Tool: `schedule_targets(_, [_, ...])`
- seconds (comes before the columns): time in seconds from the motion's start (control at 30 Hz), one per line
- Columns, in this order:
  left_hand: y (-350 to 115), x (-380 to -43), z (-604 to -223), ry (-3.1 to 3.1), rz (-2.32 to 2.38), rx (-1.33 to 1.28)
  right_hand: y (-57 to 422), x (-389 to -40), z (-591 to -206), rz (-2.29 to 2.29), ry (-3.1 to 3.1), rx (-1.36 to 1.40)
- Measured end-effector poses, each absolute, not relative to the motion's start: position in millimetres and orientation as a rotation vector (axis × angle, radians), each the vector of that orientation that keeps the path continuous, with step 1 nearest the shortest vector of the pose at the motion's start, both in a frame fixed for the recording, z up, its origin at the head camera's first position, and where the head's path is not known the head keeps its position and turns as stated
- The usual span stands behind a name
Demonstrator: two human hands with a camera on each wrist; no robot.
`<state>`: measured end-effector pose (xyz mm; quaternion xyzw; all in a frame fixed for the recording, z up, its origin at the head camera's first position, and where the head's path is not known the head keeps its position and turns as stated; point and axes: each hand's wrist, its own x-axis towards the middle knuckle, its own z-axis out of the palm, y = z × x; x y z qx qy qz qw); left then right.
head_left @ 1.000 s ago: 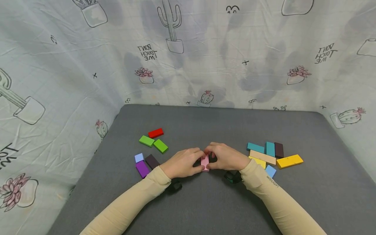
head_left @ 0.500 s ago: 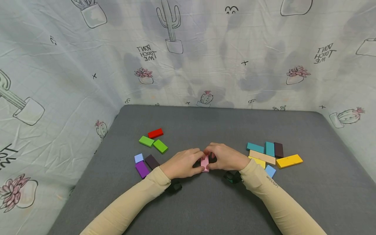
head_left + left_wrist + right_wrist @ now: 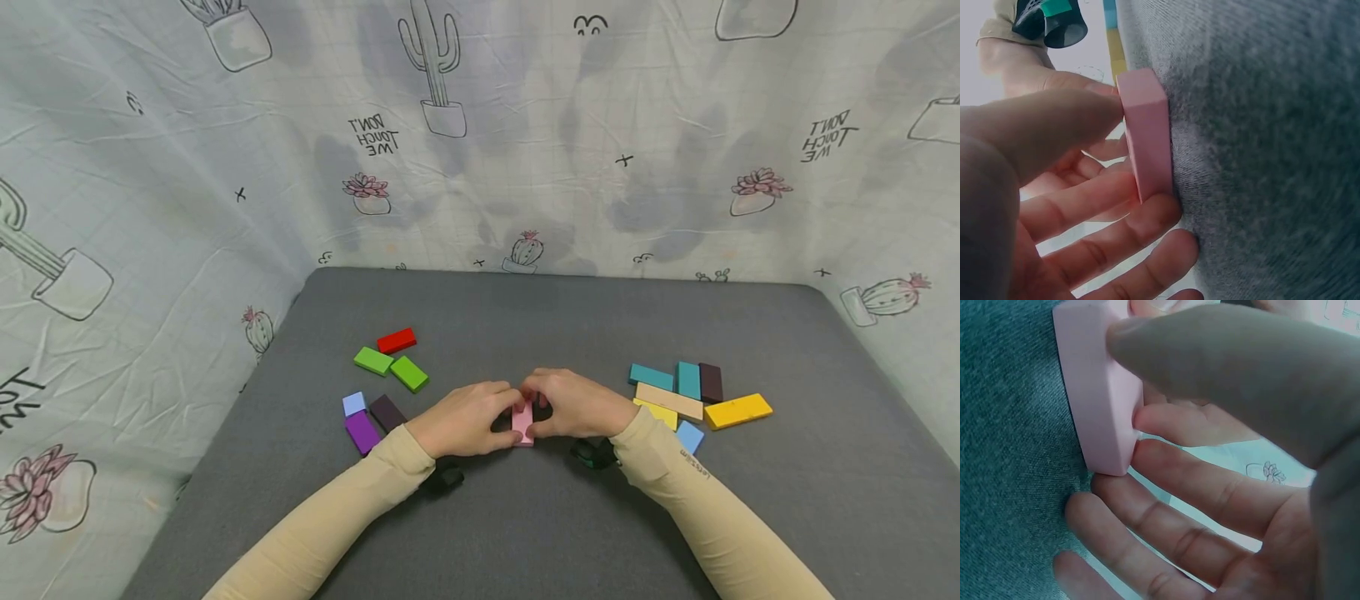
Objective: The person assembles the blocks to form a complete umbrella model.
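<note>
A pink rectangular block (image 3: pixel 522 422) lies on the grey cloth table in the middle of the head view, between both hands. My left hand (image 3: pixel 467 417) grips it from the left, thumb on its upper face and fingertips around the far end. From the right, my right hand (image 3: pixel 579 404) holds the same block in a mirrored way. Close up in the left wrist view, the pink block (image 3: pixel 1150 140) sits flat against the cloth, thumb near one end. In the right wrist view, fingertips touch the far end of the pink block (image 3: pixel 1088 387).
On the left lie a red block (image 3: pixel 397 340), two green blocks (image 3: pixel 409 373), and purple (image 3: pixel 363 432), dark brown and light blue ones. Right of the hands are teal (image 3: pixel 652 377), tan (image 3: pixel 670 402), yellow (image 3: pixel 738 412), dark brown and blue blocks. A patterned curtain (image 3: pixel 525 142) stands behind.
The pink block has slid slightly toward the person, and the right hand has come down a little with it. The other blocks lie as before.
</note>
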<state>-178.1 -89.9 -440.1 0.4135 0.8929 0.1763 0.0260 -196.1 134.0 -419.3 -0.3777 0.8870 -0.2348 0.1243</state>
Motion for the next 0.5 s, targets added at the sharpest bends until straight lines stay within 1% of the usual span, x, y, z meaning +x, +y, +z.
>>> schedule_targets(0.5, [-89,-167,-435,2.681,0.580,1.283,130,-190,-417,-0.612,2.501,-1.098])
